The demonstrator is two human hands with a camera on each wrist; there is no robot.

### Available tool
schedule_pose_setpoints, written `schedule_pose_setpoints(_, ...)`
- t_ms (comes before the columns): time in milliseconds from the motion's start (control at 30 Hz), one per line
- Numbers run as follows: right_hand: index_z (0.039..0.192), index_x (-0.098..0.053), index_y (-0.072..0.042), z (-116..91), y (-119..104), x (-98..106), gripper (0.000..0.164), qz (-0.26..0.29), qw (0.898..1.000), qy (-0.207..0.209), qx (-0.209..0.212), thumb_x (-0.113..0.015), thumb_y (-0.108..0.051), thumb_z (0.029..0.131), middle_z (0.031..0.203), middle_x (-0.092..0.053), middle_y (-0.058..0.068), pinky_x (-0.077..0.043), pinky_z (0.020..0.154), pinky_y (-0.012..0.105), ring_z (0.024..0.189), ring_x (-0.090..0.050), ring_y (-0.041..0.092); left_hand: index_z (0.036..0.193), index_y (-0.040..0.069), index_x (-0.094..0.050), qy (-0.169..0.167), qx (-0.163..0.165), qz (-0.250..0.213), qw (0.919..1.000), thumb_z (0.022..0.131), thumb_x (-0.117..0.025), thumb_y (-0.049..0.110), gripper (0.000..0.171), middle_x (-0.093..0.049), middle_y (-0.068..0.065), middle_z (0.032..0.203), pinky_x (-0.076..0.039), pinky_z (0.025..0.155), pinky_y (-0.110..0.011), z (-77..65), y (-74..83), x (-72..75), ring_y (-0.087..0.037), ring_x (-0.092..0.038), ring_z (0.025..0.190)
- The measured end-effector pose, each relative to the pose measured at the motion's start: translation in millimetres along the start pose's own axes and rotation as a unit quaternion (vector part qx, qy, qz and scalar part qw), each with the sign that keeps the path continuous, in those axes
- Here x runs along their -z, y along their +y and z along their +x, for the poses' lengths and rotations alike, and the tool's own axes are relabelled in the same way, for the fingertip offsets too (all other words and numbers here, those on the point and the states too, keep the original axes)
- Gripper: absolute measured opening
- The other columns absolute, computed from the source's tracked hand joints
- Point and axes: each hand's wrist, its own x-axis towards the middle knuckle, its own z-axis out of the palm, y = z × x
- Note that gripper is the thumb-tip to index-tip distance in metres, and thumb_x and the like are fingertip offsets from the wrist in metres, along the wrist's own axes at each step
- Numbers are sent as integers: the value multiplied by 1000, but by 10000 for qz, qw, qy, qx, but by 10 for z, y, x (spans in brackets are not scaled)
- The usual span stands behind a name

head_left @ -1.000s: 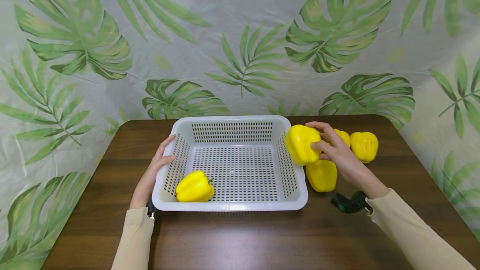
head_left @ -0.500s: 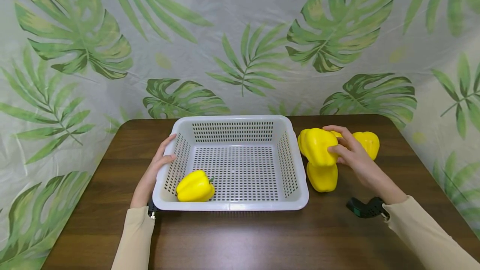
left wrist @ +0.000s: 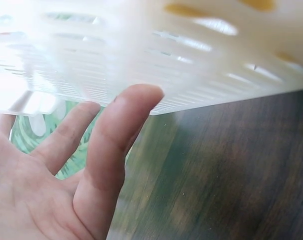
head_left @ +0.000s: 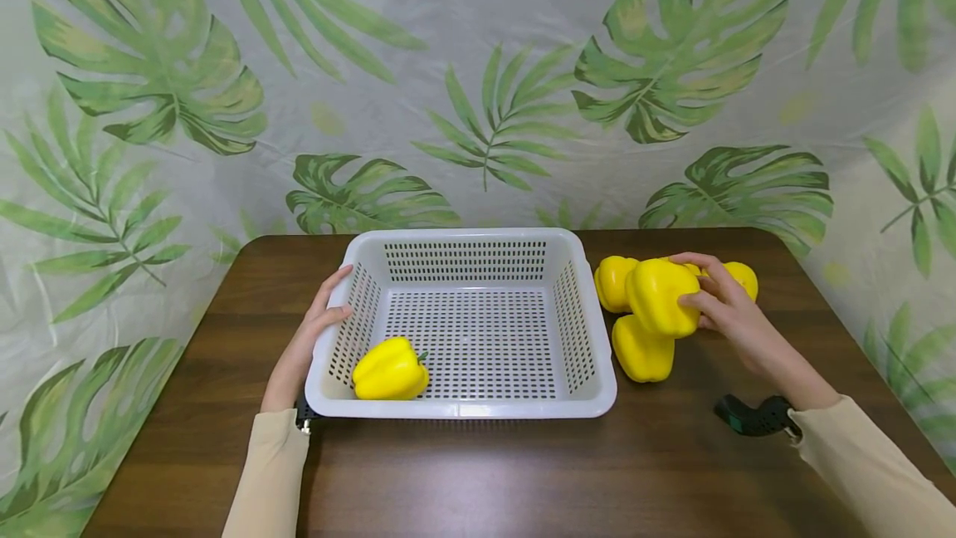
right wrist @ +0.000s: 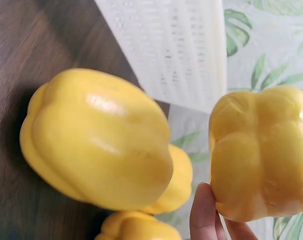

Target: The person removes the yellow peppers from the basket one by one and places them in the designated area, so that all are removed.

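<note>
A yellow bell pepper (head_left: 661, 297) is held in my right hand (head_left: 735, 318), thumb and fingers spread around its right side. In the right wrist view, the held pepper (right wrist: 259, 155) is at the right with a fingertip at its lower edge. Other yellow peppers sit on the table below: one in front (head_left: 641, 351), one beside the basket (head_left: 614, 282) and one at the far right (head_left: 742, 279). My left hand (head_left: 309, 330) rests against the left rim of a white perforated basket (head_left: 459, 410), fingers fairly straight. One pepper (head_left: 390, 369) lies in the basket's front left corner.
The dark wooden table (head_left: 463, 480) bears everything. Behind it hangs a leaf-patterned cloth (head_left: 493, 48). Black wrist straps show at both cuffs; a dark camera piece (head_left: 754, 416) juts out under the right wrist.
My right hand has carried the held pepper rightward, away from the basket's right rim, uncovering the pepper beside the basket. My left hand and the basket stay in place.
</note>
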Motion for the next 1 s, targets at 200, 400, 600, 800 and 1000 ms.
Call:
schedule_pose_setpoints(200,140,-37,-27,-40,95,78,44,-90,9999,47,-29,-47,-13,100,128,-38,1,-49,71,31,97,-51,9,153,26,-17,-7,-7,-9,10000,96,-34,6,62,-8,-18,156,-39,93,-49,6,-10,3,-47,-23,132)
schedule_pose_setpoints(400,140,-37,-29,-91,193,152,44,-269,9994,191,-97,-48,-14,100,130,-35,5,-48,70,29,98,-50,6,152,29,-21,18,12,-63,10000,96,-34,5,61,-8,-17,156,-39,94,-47,-3,-5,-12,-46,-23,132)
schedule_pose_setpoints(600,141,-38,-24,-135,255,204,44,-239,9993,275,41,-48,-12,100,125,-39,1,-49,71,24,96,-52,5,152,27,-19,33,18,50,10000,97,-34,7,60,-6,-18,156,-35,96,-53,-4,-6,-5,-46,-23,132)
schedule_pose_setpoints(800,143,-37,-22,-183,344,255,46,-312,9988,335,176,-49,-12,99,122,-42,-7,-49,71,24,95,-53,5,152,25,-19,28,-92,58,9999,95,-35,5,62,-7,-20,156,-39,92,-49,19,-17,10,-48,-22,132)
schedule_pose_setpoints(1000,141,-39,-25,-224,480,343,47,-167,9989,374,245,-48,-6,99,118,-45,-10,-49,67,22,91,-54,5,152,23,-19,31,-106,26,9999,95,-34,3,63,-7,-21,155,-45,88,-37,28,-30,19,-47,-22,132)
